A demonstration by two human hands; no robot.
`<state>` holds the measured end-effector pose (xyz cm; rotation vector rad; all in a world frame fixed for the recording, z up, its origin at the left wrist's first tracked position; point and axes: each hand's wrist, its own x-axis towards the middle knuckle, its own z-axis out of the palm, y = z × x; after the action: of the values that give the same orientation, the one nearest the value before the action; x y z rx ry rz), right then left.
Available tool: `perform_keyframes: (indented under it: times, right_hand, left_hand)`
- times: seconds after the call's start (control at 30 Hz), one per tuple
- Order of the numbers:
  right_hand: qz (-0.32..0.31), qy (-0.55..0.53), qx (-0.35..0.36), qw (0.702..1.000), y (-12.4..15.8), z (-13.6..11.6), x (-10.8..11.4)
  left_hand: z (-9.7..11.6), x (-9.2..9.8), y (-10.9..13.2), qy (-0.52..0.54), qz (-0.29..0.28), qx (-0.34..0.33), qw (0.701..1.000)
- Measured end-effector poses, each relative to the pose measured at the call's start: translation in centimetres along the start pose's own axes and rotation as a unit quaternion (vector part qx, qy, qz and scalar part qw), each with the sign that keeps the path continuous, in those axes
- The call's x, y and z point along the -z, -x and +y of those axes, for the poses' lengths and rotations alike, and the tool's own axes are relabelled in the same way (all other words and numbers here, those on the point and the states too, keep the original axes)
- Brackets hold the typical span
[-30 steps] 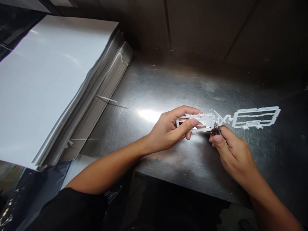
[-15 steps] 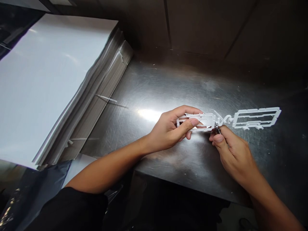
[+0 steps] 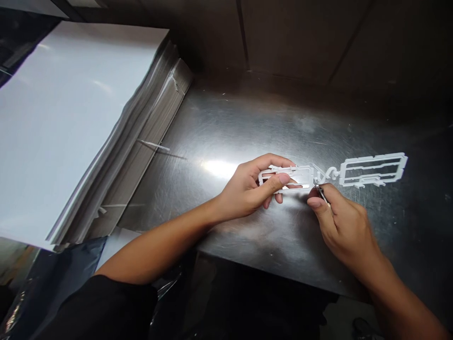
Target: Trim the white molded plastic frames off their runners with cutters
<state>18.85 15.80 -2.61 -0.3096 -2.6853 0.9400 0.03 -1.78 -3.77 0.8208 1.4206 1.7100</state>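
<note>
My left hand (image 3: 244, 191) is closed on a white plastic frame (image 3: 304, 175), thumb on top and fingers behind it. A curly white link (image 3: 329, 174) joins this piece to a second white rectangular frame (image 3: 375, 169), which sticks out to the right above the metal surface. My right hand (image 3: 341, 226) grips a small metal cutting tool (image 3: 322, 194). The tool's tip is at the right end of the held frame, beside the link. Whether the tip touches the plastic is too small to tell.
A tall stack of large white sheets (image 3: 81, 113) stands at the left, with thin strips poking from its side. Under the hands lies a scratched metal tabletop (image 3: 219, 123); its front edge runs below them. A dark panelled wall (image 3: 293, 38) rises behind.
The two joined frames have shifted slightly left, and the right one sits a little higher. My right thumb has moved slightly left, and more of the tool shows.
</note>
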Motion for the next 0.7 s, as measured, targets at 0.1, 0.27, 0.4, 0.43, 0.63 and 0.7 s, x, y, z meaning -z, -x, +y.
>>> perform_keyframes:
  times: [0.1, 0.27, 0.4, 0.43, 0.63, 0.7]
  right_hand:
    - [-0.017, 0.037, 0.025, 0.999, 0.3, 0.0, -0.6]
    - [-0.064, 0.083, 0.095, 0.990, 1.3, -1.3, -3.2]
    - [-0.052, 0.129, 0.138, 0.981, 1.9, -2.0, -4.5]
    - [-0.045, 0.139, 0.144, 0.979, 2.0, -2.1, -4.6]
    - [-0.070, 0.111, 0.134, 0.982, 1.0, -2.0, -3.2]
    - [-0.105, 0.078, 0.125, 0.983, 0.4, -1.9, -2.4]
  left_hand:
    - [1.4, 1.0, -0.4, -0.084, 0.017, -0.010, 0.996]
    - [2.6, 1.2, -0.4, -0.251, -0.023, -0.013, 0.968]
    - [1.7, 0.3, -0.7, -0.313, -0.110, -0.043, 0.942]
    - [1.5, 0.2, -0.8, -0.306, -0.118, -0.062, 0.943]
    - [1.4, 0.2, -1.1, -0.221, -0.062, -0.058, 0.972]
    - [1.5, 0.4, -1.1, -0.188, -0.043, -0.053, 0.980]
